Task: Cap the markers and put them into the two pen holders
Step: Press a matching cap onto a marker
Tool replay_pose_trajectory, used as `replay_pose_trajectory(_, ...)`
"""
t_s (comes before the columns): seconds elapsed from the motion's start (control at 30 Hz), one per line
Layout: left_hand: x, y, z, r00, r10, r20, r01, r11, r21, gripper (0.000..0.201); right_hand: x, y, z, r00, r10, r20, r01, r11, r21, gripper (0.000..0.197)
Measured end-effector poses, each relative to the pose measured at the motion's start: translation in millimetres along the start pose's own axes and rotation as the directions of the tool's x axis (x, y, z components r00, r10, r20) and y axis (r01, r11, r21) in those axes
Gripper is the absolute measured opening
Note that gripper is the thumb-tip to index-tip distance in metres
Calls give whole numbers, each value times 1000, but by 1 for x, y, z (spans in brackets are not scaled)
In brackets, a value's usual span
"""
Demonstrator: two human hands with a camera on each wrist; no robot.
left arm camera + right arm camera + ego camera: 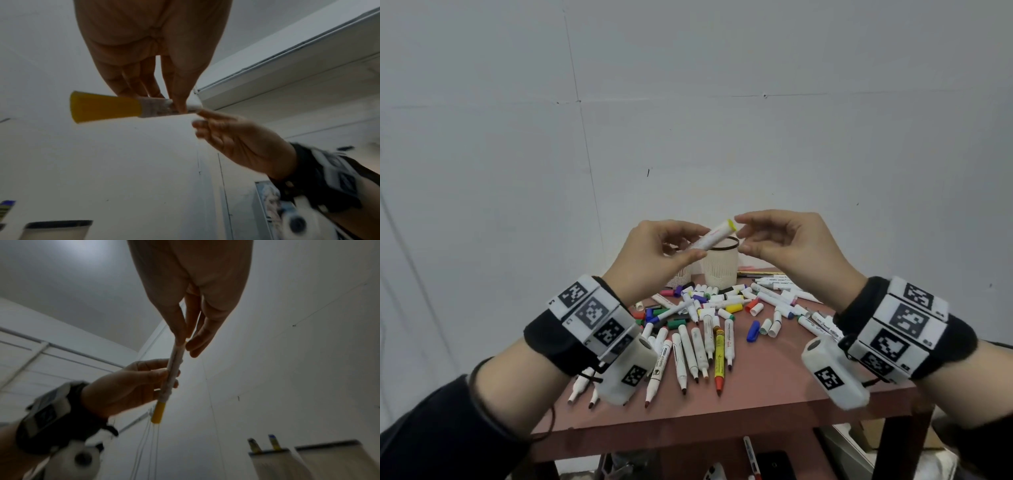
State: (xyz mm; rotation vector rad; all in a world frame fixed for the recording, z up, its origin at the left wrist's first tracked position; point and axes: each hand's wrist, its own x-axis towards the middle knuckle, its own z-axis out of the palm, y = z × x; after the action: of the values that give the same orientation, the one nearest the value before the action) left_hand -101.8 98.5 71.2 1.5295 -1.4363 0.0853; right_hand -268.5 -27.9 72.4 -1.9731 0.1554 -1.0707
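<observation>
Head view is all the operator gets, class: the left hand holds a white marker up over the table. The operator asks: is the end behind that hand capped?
Observer: Yes. The left wrist view shows a yellow cap seated on the marker, beyond the fingers of the left hand.
Operator: Does the right hand actually touch it?
Observer: The left wrist view shows a fingertip of the right hand on the marker's bare white end.
Operator: Anything in the holders yet?
Observer: The right wrist view shows two markers standing in one pen holder; the other pen holder shows nothing above its rim.
</observation>
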Motion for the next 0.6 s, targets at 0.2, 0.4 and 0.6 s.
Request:
replay_pose_trajectory(0.2,30,-31,-21,987,-131,-94,119,986,-118,38,8,43,3,979,149,139,-104,953,-284,30)
replay_pose_trajectory(0.4,73,-73,-29,969,-191,-159,189,982,-26,60,22,83,18,838,279,468,120,744,-658,32)
replay_pose_trajectory(0.6,104,-114,-26,929,-243,-279,283,953,111,52,37,108,39,561,502,658,483,447,-753,46)
